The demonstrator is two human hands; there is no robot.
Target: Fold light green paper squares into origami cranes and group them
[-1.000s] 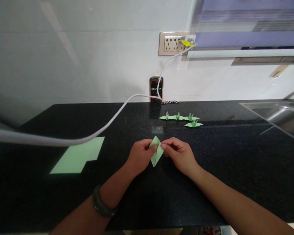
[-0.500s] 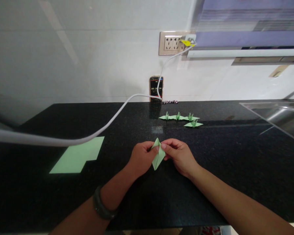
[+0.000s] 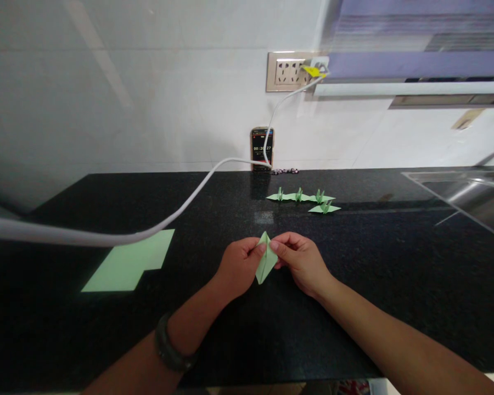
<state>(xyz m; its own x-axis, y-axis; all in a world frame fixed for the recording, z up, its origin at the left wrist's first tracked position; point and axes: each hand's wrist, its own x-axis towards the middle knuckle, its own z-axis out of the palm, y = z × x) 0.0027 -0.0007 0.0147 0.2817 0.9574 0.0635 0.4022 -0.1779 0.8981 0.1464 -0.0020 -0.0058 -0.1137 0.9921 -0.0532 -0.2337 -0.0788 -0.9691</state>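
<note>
A folded piece of light green paper (image 3: 265,265), diamond-shaped with a crease down its middle, is held above the dark countertop. My left hand (image 3: 240,265) pinches its left edge, thumb on the front face. On the opposite edge, my right hand (image 3: 302,261) grips the paper between thumb and fingers; some fingertips are hidden behind it. Beyond my hands stand several folded green paper cranes (image 3: 298,196), most in a row and one crane (image 3: 325,208) a little nearer. Flat green paper sheets (image 3: 123,267) lie to the left, partly overlapping.
A white cable (image 3: 181,211) arches across the left side, over the sheets, up to a wall socket (image 3: 288,72). A phone (image 3: 262,149) showing a timer leans on the wall beside a beaded string (image 3: 286,171). A metal sink (image 3: 473,200) is at the right.
Both hands keep the same grip on the folded paper, which has barely shifted. The phone's timer has advanced by one second.
</note>
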